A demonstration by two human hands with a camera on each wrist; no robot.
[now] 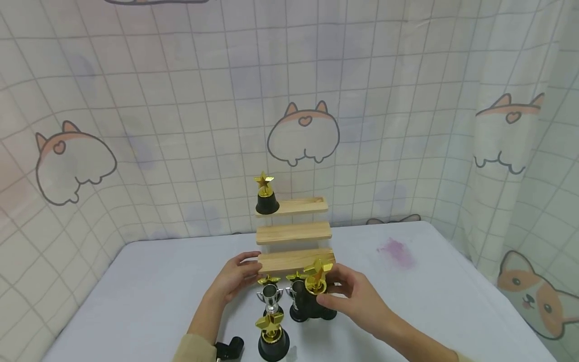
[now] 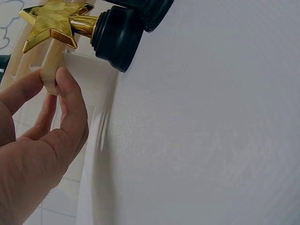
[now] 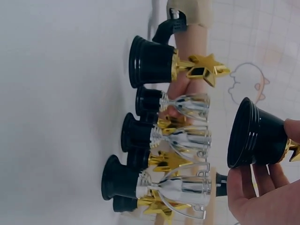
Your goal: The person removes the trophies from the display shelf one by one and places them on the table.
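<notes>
My left hand (image 1: 237, 275) pinches the left end of the lowest board of a three-step wooden stand (image 1: 289, 261); the left wrist view shows thumb and fingers on the board end (image 2: 52, 70). Above the table, my right hand (image 1: 359, 301) holds a gold star trophy (image 1: 318, 279) by its black base (image 3: 262, 136). Below it stand silver cup trophies (image 3: 185, 190) and more gold star trophies (image 3: 168, 161), partly hidden behind one another. One star trophy (image 1: 273, 342) stands nearest the front. Another star trophy (image 1: 267, 202) is on the left of the top board.
A white-covered table (image 1: 158, 291) carries the stand near its back edge. Behind hangs a checked curtain (image 1: 203, 125) with cartoon animal prints. A pink stain (image 1: 398, 252) marks the cloth at right. A black device (image 1: 230, 348) sits at my left wrist.
</notes>
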